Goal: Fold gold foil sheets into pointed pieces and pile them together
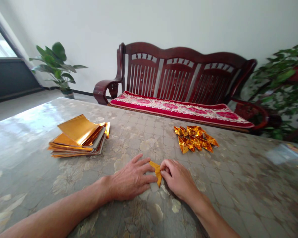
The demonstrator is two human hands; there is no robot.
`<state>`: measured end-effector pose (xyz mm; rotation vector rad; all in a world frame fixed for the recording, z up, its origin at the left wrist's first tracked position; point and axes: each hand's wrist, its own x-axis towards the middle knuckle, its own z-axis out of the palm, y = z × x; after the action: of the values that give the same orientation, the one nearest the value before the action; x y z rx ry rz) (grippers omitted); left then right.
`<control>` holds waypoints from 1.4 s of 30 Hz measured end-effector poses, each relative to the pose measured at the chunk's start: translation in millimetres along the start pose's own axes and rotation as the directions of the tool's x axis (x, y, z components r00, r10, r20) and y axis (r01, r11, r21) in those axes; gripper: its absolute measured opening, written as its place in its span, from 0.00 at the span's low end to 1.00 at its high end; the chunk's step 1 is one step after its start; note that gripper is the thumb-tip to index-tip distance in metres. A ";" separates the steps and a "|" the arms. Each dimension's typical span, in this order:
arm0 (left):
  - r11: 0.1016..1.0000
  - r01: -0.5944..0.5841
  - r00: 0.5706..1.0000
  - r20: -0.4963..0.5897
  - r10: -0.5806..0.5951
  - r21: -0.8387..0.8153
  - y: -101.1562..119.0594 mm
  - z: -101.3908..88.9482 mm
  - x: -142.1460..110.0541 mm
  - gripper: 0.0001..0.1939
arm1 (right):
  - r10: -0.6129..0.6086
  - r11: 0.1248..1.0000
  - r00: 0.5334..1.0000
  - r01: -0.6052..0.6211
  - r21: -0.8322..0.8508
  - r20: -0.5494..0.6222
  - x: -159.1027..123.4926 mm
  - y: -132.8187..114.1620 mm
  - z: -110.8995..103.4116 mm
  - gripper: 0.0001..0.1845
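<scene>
Head view: from my remote seat I look forward and down over both forearms at a tabletop.

Left hand [130, 177]: low and flat, fingers spread, the tips at the left side of the piece; I cannot tell whether they are pinching it.

Right hand [177, 178]: a narrow grip, fingers curled over the top of the piece, thumb out of sight.

Held item: a folded gold foil piece [157, 172], a slim angled shape between my hands, its lower point hanging toward the table.

Handling: I judge it very light, thin, and fairly stiff along the creases, but slick and easily dented. The folded edges look like the best place to take hold, using fingertips only.

Left of the hands: a loose stack of gold foil sheets [78, 138], well apart.

Right of the hands: a small heap of folded gold triangles [195, 138], just ahead.

Table: a glossy floral-patterned top [238, 185].

Beyond: a dark red wooden bench [186, 66] with a red floral cushion [178, 110], plus a potted plant [56, 66].
</scene>
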<state>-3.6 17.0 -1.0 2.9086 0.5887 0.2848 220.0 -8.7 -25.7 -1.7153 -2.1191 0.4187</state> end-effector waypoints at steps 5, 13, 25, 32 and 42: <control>0.999 0.001 1.000 0.017 -0.002 0.048 3.2 -0.2 -0.1 0.17 | 0.009 0.999 0.996 -0.005 0.035 -0.094 -1.8 2.0 4.3 0.04; 0.995 0.087 0.996 0.008 -0.088 0.044 -0.9 8.6 3.9 0.20 | -0.107 0.994 0.994 0.107 0.013 -0.006 -24.3 -11.5 -8.4 0.08; 1.000 0.029 0.995 -0.093 -0.028 0.011 -24.5 18.5 0.3 0.18 | -0.174 0.949 0.984 0.159 -0.274 -0.034 -34.6 -23.9 1.7 0.18; 1.000 0.010 0.994 -0.110 -0.009 0.003 -28.1 19.5 2.7 0.18 | -0.235 0.915 0.968 0.192 -0.355 -0.082 -32.2 -18.6 6.2 0.19; 0.998 -0.060 0.997 -0.051 0.060 -0.005 -30.5 6.3 1.5 0.13 | -0.198 0.883 0.978 0.149 -0.446 -0.066 -36.1 -30.2 6.1 0.22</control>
<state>-12.1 44.6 -12.8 2.9242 0.5075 0.3680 197.6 -50.4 -21.1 -1.6981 -2.3873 -0.2244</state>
